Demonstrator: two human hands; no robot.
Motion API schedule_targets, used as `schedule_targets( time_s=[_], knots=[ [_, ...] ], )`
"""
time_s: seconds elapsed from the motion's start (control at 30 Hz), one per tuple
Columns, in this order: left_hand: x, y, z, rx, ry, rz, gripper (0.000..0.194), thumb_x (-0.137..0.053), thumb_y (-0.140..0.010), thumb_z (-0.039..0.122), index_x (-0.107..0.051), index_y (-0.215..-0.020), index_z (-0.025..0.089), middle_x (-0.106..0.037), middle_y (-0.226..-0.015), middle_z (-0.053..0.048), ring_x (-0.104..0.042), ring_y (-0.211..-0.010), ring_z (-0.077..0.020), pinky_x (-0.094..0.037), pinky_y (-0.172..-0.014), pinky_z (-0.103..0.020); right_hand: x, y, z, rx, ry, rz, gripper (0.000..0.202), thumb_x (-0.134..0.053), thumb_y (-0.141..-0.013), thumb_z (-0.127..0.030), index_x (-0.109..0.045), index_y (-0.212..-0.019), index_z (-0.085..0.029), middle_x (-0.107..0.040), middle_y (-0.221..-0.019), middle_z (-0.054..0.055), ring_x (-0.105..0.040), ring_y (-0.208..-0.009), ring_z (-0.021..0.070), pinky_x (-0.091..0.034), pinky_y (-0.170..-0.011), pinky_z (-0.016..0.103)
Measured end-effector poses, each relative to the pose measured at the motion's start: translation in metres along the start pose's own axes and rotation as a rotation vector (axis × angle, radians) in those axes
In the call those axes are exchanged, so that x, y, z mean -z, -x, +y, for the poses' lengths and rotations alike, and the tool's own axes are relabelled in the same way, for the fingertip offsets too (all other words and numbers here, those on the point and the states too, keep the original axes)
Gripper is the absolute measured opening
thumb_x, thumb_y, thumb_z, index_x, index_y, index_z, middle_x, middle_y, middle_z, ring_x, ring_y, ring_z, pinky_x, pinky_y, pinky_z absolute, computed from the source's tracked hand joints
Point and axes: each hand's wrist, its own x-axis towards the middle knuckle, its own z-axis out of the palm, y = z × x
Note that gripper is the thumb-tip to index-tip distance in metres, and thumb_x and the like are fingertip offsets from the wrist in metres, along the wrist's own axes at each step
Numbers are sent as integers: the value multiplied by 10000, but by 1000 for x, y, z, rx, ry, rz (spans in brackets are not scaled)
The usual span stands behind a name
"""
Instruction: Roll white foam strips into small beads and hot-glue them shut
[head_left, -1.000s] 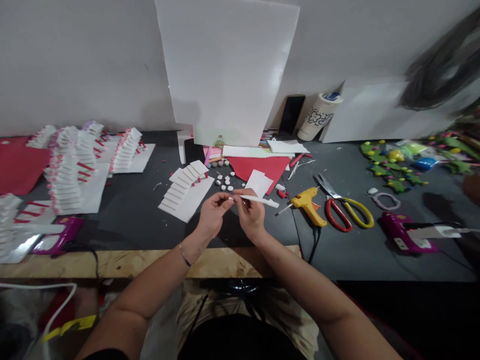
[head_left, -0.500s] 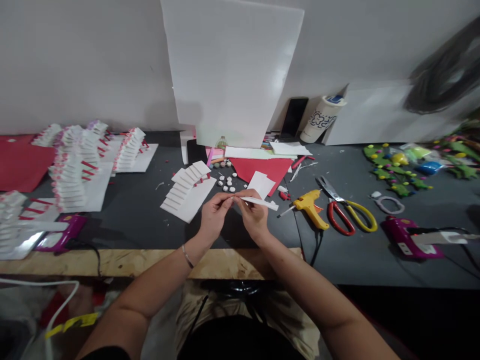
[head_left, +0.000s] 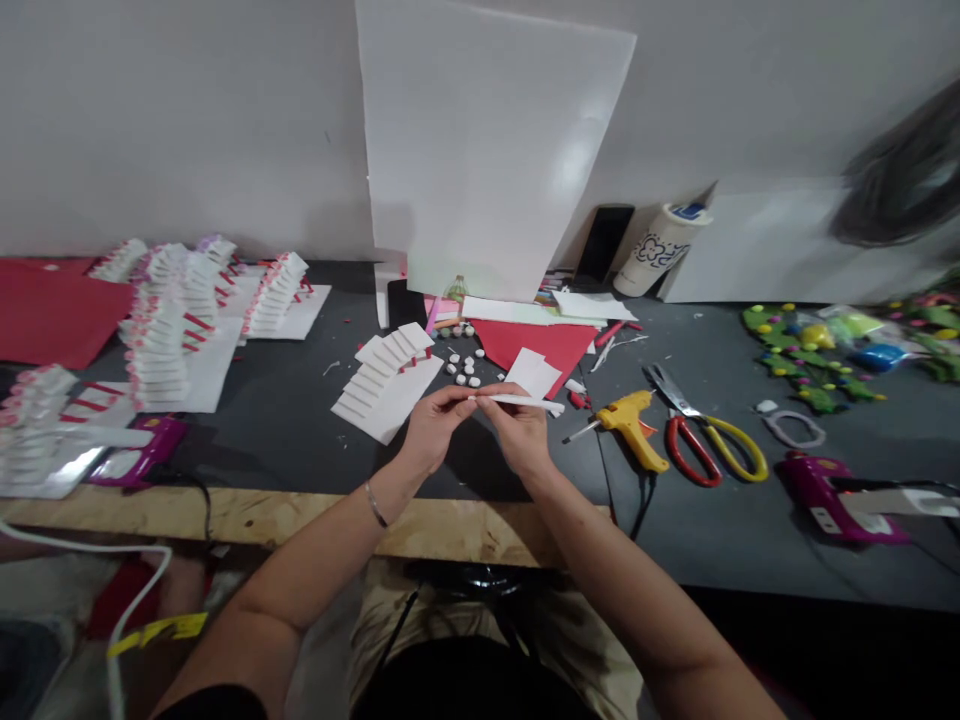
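The table [head_left: 281, 435] has a pale wooden front edge [head_left: 289, 520] running across the lower frame, below both hands. A stretch of dark tabletop shows left of center, between the left power strip [head_left: 150, 450] and the stepped white model [head_left: 386, 385]; another narrow strip of it lies between the hands and the wooden edge.

The white strip [head_left: 529, 402] is at frame center, raised near the fingertips, thin and long, nearly level, its far end pointing right. The right hand [head_left: 523, 432] grips it between closed fingers. The left hand [head_left: 433, 432] has its fingertips pinched together at the strip's left end; what sits between them is too small to tell.

Just beyond the hands are small white pieces [head_left: 460, 380], loose white cards [head_left: 531, 372] and a red sheet [head_left: 525, 342]. To the right, the yellow glue gun [head_left: 630, 425] points its nozzle toward the hands, its black cord [head_left: 645, 505] crossing the near part of the table. Beside it lie scissors [head_left: 701, 430] with red and yellow handles, jaws slightly apart. A tall white board [head_left: 487, 150] stands behind the work area at upper center.
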Motion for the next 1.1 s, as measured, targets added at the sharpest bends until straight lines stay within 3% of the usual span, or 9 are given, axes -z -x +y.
schedule_targets(
  time_s=[0.33,0.63,0.93,1.1],
  knots=[
    [6,7,4,-350,-366,-66,206,-679,-857,359,-789,-990,245,-729,-902,-50,-647,-814,-170,-521,-784,-300,0,0,1,33,23,17,232,-769,-732,-434,-680,-762,-222,-713,-762,14,-670,-744,177,-558,-705,336],
    [9,7,4,-436,-485,-110,325,-673,-872,334,-713,-1183,251,-717,-957,-58,-649,-857,-183,-520,-807,-311,0,1,-4,-12,32,31,257,-761,-749,-452,-672,-782,-213,-722,-774,17,-663,-726,164,-543,-673,312],
    [17,4,7,-759,-821,-83,146,-603,-921,241,-736,-981,232,-715,-909,-63,-660,-884,-195,-533,-821,-328,0,0,-6,-138,28,-8,287,-789,-691,-475,-666,-707,-217,-671,-657,-12,-586,-611,135,-465,-567,268],
    [19,0,6,-789,-755,-36,105,-656,-900,271,-745,-936,227,-664,-905,-40,-642,-852,-160,-536,-772,-292,3,-5,-8,-379,-226,-128,323,-863,-610,-472,-681,-686,-216,-609,-583,-45,-528,-574,104,-418,-562,246]
  ],
)
